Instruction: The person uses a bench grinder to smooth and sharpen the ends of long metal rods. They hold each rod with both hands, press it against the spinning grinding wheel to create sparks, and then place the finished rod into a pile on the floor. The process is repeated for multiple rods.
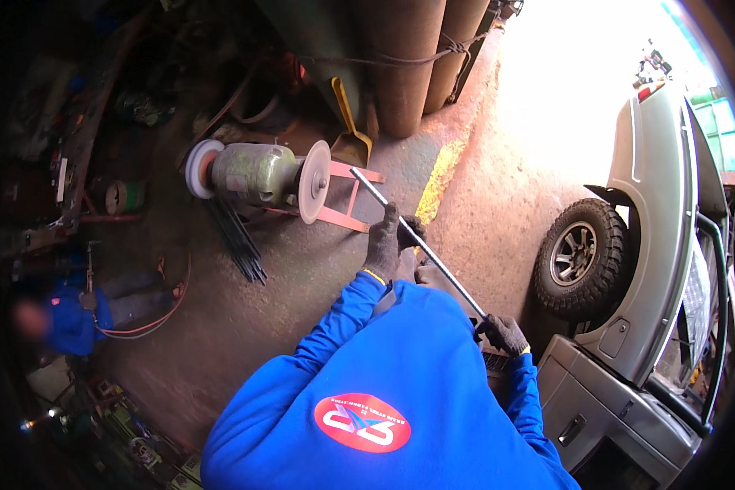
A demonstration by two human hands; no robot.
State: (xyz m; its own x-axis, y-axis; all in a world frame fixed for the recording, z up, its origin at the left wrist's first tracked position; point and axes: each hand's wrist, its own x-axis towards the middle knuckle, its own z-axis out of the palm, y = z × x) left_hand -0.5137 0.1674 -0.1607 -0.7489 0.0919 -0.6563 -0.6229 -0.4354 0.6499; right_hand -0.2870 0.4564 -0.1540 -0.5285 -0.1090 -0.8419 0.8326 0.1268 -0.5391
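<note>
A long, thin metal rod (445,268) slants across in front of me, its far end up and to the left. My left hand (383,242), in a dark grey glove, closes around the rod above its middle. Around the near end, lower right, is my right hand (505,335), gloved and closed too. The rod's far end lies just right of the nearer wheel of a green bench grinder (257,173), with a small gap showing between them. That round, pale wheel (314,182) stands upright. I cannot tell whether it spins.
The grinder sits on a red steel stand (343,219). Several dark bars (238,245) lean beneath it. Behind are a yellow scoop (352,145) and large brown cylinders (400,61). A silver vehicle (629,327) with a spare wheel (580,257) stands right. Another person (72,320) is at left, near a hose.
</note>
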